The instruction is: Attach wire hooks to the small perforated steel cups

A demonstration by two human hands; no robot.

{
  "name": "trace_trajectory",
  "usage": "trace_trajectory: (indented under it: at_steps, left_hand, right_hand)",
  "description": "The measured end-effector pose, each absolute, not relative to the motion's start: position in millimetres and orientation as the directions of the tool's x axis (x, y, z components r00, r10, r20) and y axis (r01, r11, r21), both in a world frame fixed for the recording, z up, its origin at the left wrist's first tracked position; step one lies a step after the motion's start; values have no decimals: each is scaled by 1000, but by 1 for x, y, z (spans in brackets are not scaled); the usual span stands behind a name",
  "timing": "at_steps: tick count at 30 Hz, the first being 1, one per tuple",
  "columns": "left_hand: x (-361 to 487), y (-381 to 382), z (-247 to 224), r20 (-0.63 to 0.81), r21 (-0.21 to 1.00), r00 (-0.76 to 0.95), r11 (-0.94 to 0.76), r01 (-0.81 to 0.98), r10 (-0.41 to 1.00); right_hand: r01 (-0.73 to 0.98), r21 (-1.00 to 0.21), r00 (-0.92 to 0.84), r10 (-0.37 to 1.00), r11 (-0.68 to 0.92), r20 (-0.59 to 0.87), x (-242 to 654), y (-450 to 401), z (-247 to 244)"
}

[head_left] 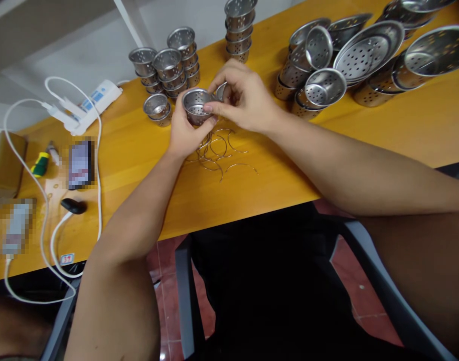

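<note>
A small perforated metal cup [197, 106] is held upright above the table in my left hand [187, 131], whose fingers wrap its left side and thumb its lower right. My right hand [244, 98] is at the cup's right rim, thumb over the rim and fingers curled around a small shiny metal piece [221, 92], mostly hidden. Just below the hands, several thin curved wires [217, 147] lie in a loose tangle on the yellow table [274, 175]. Left of my left hand stands a short stack of similar cups [156, 107].
More cup stacks [170, 70] stand behind, another [240, 30] at the back, and larger perforated bowls [368, 52] at the right. Far left are a power strip [97, 105] with white cables, a phone [81, 164], a screwdriver [41, 163] and a black plug-like object [73, 205].
</note>
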State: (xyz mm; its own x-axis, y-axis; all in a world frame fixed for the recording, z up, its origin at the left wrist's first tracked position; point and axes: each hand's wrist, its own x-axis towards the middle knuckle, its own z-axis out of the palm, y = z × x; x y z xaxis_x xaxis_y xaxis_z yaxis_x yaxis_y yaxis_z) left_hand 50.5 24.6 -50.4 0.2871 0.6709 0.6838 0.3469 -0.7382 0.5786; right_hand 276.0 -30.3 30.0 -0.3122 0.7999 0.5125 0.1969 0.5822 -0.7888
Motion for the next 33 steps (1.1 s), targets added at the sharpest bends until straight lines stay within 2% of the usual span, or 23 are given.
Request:
trace_trajectory:
  at_steps: [3, 6, 11, 15, 19, 22, 24, 26, 29, 33]
  left_hand:
    - [50, 26, -50, 712, 575, 260, -754, 318, 653]
    - [50, 25, -50, 730, 561, 272, -778, 284, 626]
    - [50, 27, -54, 713, 560, 311, -777, 288, 629]
    - [48, 34, -58, 683, 604, 287, -741, 295, 671]
    - [47, 35, -58, 646, 642, 300, -713, 282, 701]
    - [46, 31, -59, 599, 699, 305, -669, 252, 741]
    - [45, 29, -59, 568, 733, 288, -633, 249, 771]
    - [44, 28, -58, 547, 750, 271, -607, 262, 792]
    - [43, 26, -58, 544, 740, 278, -609, 286, 792]
    - [44, 24, -56, 565, 699, 302, -640, 320, 768]
  right_hand:
    - [289, -675, -378, 729, 679, 571, 279, -30, 29]
    - [363, -596, -478, 692, 717, 541, 279, -27, 24]
    - [394, -475, -547, 616, 787, 566, 276, -25, 15]
    - [480, -442, -522, 652, 758, 551, 276, -34, 24]
    - [517, -429, -586, 672, 741, 453, 274, -42, 36]
    - [554, -390, -546, 675, 735, 497, 280, -34, 39]
    - [630, -368, -421, 699, 684, 578, 290, -22, 39]
    - [736, -384, -262, 758, 557, 598, 303, -6, 38]
    - [861, -403, -100, 879, 311, 465, 319, 12, 34]
    - [904, -384, -47, 935, 190, 351, 319, 19, 29]
